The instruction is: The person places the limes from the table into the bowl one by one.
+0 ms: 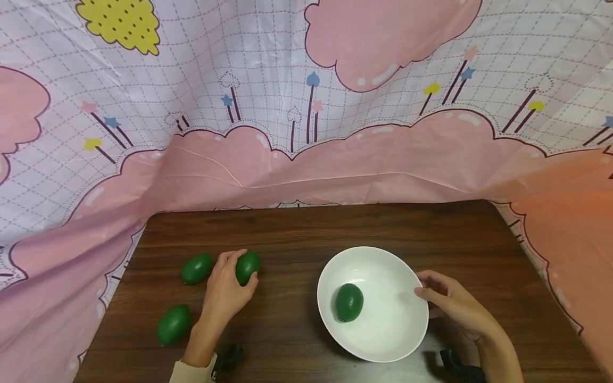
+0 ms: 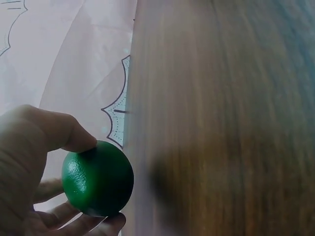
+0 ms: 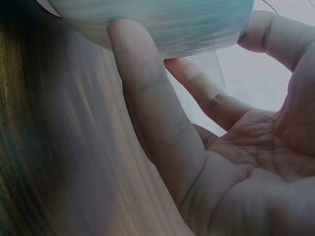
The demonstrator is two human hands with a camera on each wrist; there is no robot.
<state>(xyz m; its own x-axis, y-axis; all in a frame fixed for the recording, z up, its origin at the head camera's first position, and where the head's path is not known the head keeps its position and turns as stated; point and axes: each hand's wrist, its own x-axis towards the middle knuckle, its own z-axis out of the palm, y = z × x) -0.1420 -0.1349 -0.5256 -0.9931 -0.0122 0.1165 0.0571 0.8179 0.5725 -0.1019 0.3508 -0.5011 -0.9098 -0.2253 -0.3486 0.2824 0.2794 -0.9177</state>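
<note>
My left hand point(image 1: 229, 290) holds a dark green lime point(image 1: 247, 267) between thumb and fingers; in the left wrist view the same lime point(image 2: 98, 179) appears off the wood, with a shadow beside it. On the right, my right hand point(image 1: 452, 300) grips the side of a white bowl point(image 1: 388, 324), thumb at the rim. Fingers point(image 3: 142, 73) reach under the bowl's outer wall point(image 3: 187, 24) in the right wrist view. One lime point(image 1: 349, 302) lies inside the bowl, toward its left.
Two more limes lie left of my left hand, a farther lime point(image 1: 197, 268) and a nearer lime point(image 1: 173, 324). All stand on a dark wooden table point(image 1: 287, 330). A pink and white patterned cloth point(image 1: 335, 181) hangs behind the table's far edge.
</note>
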